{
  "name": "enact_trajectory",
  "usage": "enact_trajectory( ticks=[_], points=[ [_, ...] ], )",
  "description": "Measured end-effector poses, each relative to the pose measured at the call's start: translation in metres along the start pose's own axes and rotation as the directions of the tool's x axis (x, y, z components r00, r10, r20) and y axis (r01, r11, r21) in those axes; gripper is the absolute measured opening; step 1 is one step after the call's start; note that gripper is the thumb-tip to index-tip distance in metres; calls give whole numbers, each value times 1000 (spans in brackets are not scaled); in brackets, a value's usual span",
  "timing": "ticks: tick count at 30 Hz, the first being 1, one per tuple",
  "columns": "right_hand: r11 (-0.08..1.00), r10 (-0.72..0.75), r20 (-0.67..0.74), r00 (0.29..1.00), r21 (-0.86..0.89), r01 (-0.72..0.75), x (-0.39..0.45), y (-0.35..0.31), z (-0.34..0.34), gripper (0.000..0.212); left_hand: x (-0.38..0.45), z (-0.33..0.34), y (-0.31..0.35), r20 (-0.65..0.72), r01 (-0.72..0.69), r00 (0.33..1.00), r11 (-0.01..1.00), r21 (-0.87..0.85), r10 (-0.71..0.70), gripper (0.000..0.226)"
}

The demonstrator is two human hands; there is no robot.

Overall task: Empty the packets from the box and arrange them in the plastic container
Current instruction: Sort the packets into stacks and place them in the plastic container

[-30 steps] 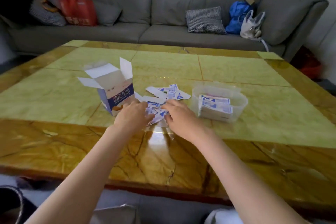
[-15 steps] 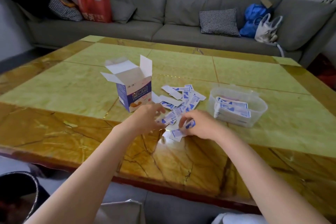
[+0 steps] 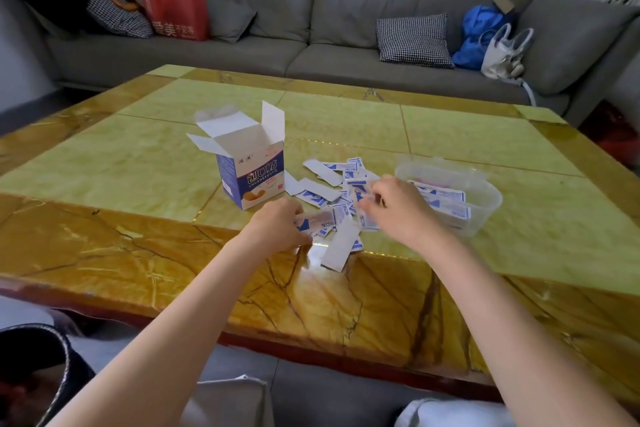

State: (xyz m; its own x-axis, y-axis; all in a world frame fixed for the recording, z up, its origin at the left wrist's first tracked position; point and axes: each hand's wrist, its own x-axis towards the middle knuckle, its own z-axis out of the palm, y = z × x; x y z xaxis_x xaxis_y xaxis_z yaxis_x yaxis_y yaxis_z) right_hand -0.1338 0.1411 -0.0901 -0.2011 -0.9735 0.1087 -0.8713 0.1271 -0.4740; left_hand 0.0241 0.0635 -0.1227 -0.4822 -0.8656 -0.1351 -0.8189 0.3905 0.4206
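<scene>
Lying flat, scattered packets (image 3: 337, 248) point every way.

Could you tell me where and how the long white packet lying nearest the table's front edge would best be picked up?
Probably pinch the white packet across its narrow width at the near end, which lies bare on the table. Its far end is among the loose packets, so come from above on the near side, between the left hand and right hand.
</scene>
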Motion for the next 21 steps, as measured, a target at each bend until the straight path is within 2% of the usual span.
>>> enact_trajectory(
  ticks=[2,4,8,10,12,15,18,21],
  points=[
    [998,-16,91,996,-65,22,-3,-1,3,37,-1,-4,-7,-8,-4,1000,999,-32,4,30],
    [994,-33,123,992,-99,46,-6,-2,3,34,-3,-8,-15,4,15,1000,997,-80,-15,34],
    [984,-167,140,976,-31,173,-8,-8,4,9,-5,-11,-22,39,15,999,996,-88,-12,33],
    [970,-221,206,953,-58,237,-10,-13,13,7,-6,-12,-21,64,-24,998,997,-79,29,23],
    [928,-317,213,924,-132,349,-11,-19,30,15,-8,-14,-18,101,-108,988,993,-51,113,12],
    [906,-397,104,912,-112,408,-10,-27,46,13,-11,-17,-13,138,-195,970,979,-57,202,14],
    [945,-324,-62,944,21,326,-7,-26,34,11,-13,-26,-16,55,-193,976,949,-248,213,14],
    [973,-202,-148,968,86,216,-3,-12,14,26,-14,-33,-21,7,-156,985,919,-363,170,21]
  ],
)
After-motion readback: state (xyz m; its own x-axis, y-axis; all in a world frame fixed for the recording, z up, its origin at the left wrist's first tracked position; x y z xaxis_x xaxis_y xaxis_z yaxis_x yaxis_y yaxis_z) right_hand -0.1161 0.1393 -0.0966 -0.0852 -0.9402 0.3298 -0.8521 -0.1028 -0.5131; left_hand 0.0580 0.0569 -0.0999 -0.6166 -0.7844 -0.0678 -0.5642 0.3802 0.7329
